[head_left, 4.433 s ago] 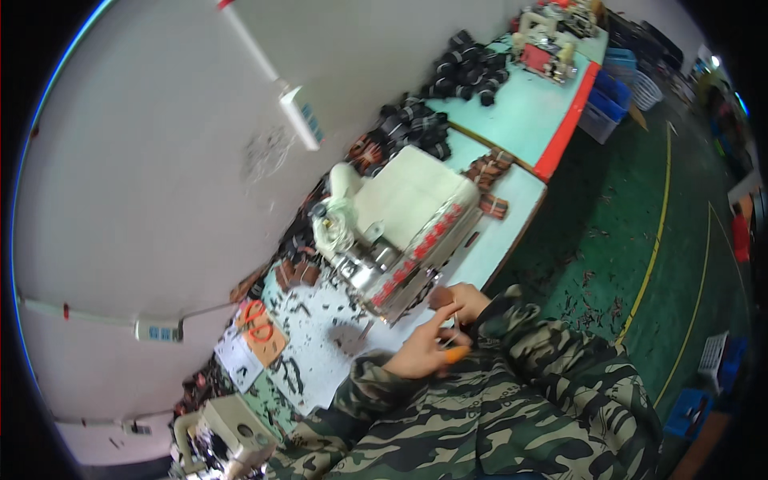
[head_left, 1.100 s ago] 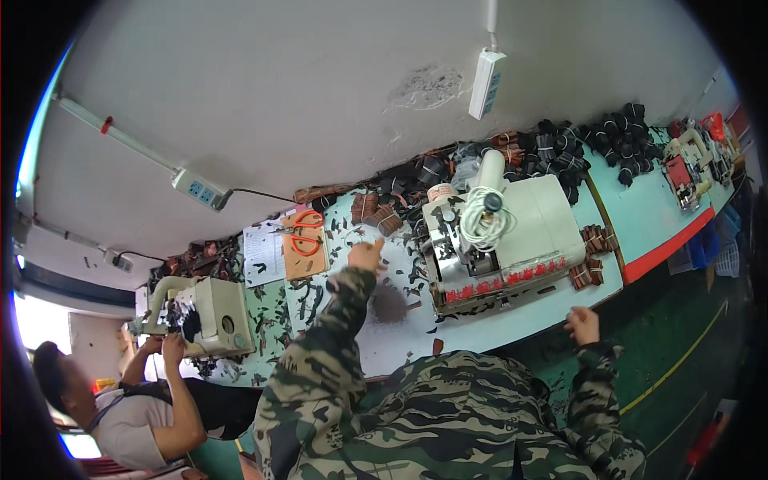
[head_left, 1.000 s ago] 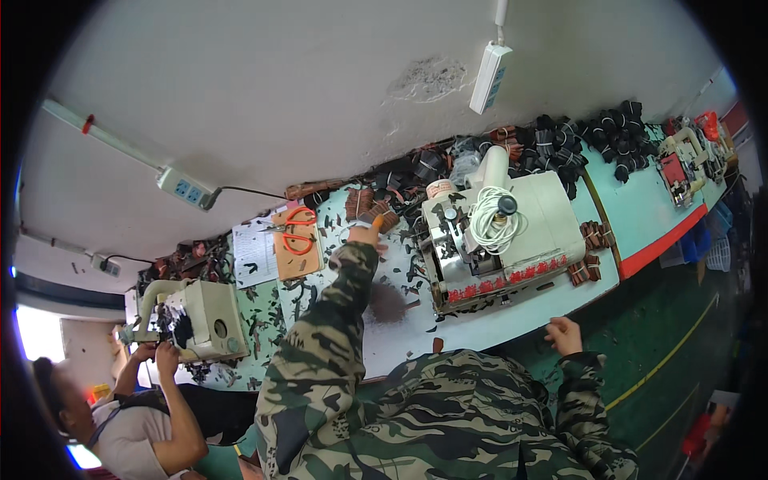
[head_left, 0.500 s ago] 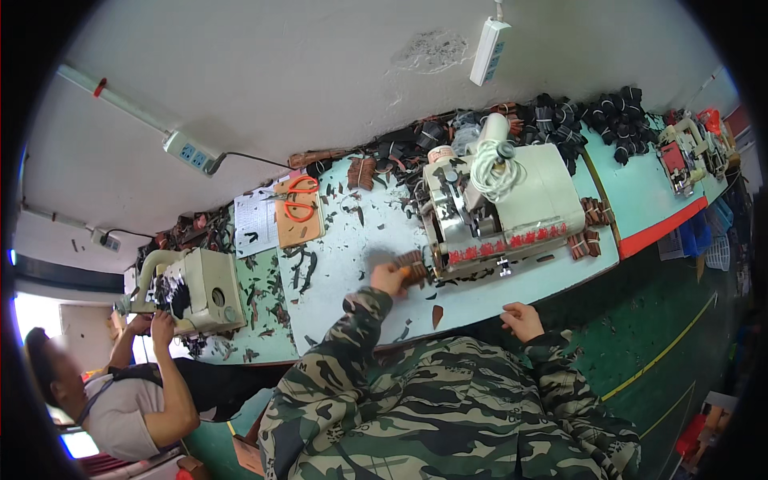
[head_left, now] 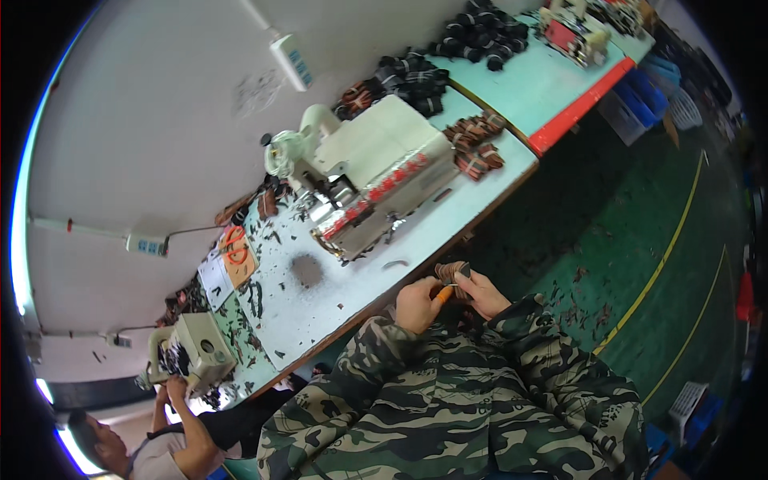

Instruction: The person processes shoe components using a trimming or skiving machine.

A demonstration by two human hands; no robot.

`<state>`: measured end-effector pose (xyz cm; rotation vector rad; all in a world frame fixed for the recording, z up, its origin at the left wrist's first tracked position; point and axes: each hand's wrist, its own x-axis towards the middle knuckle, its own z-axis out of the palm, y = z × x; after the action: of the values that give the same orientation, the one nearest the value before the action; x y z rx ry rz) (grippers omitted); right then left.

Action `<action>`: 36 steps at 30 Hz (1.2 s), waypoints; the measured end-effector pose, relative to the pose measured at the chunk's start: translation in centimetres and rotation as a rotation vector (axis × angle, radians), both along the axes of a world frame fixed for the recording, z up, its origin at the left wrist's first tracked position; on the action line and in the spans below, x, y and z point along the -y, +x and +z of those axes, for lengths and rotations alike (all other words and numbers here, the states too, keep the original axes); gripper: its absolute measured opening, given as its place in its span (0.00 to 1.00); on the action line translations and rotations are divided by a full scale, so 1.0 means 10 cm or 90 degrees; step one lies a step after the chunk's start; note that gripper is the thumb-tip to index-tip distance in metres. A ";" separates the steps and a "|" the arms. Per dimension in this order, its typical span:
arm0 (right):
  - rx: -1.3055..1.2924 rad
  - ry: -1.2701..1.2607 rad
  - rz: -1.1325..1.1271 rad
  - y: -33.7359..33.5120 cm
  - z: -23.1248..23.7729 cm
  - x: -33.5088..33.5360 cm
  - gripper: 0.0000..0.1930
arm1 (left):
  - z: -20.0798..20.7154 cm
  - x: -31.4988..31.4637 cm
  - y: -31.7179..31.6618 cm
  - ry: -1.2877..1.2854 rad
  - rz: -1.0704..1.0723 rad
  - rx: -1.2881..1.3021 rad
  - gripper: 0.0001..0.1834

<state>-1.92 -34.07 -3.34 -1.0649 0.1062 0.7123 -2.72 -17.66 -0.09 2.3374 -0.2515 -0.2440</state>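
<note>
Over the floor just off the table's front edge, a small bundle of brown strips (head_left: 450, 271) is held between my two hands. My left hand (head_left: 414, 306) grips its left side with bent fingers. Something orange (head_left: 442, 296) shows at that hand's thumb; whether it is a finger cover or a tool handle I cannot tell. My right hand (head_left: 485, 297) closes on the bundle from the right, thumb on top. A cream sewing machine (head_left: 388, 152) with a red-patterned strip stands on the table beyond my hands.
Dark scraps litter the pale table (head_left: 320, 308). Orange-handled scissors (head_left: 234, 246) lie on a brown card at the left. Tied brown bundles (head_left: 478, 158) sit right of the machine; black ones (head_left: 484, 36) are piled behind. A co-worker (head_left: 172, 444) works at another machine (head_left: 200, 352).
My left hand has lifted the brown bundle off the table beside the machine and brought it toward my body. My right hand has joined it there. The view has turned right.
</note>
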 end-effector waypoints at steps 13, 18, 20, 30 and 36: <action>-0.025 0.046 0.011 -0.14 -0.04 0.10 0.16 | 0.34 0.38 -0.17 -0.524 0.120 -0.212 0.04; 0.094 -0.089 0.206 -0.21 0.13 -0.21 0.16 | -0.53 -0.52 0.06 -0.393 0.432 -0.084 0.05; 0.117 -0.144 0.362 -0.24 0.20 -0.37 0.17 | -1.01 -0.97 0.00 -0.195 0.485 0.043 0.06; 0.139 -0.187 0.307 0.15 0.60 -1.04 0.22 | -1.02 -1.89 0.09 -0.086 0.630 -0.053 0.10; 0.434 -0.467 0.432 0.27 0.42 -1.66 0.24 | -0.82 -2.59 0.39 -0.034 0.449 -0.002 0.15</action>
<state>0.73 -17.51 0.88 -2.0432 -0.6572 0.8930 1.21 8.25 -8.32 2.2189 0.5562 0.1075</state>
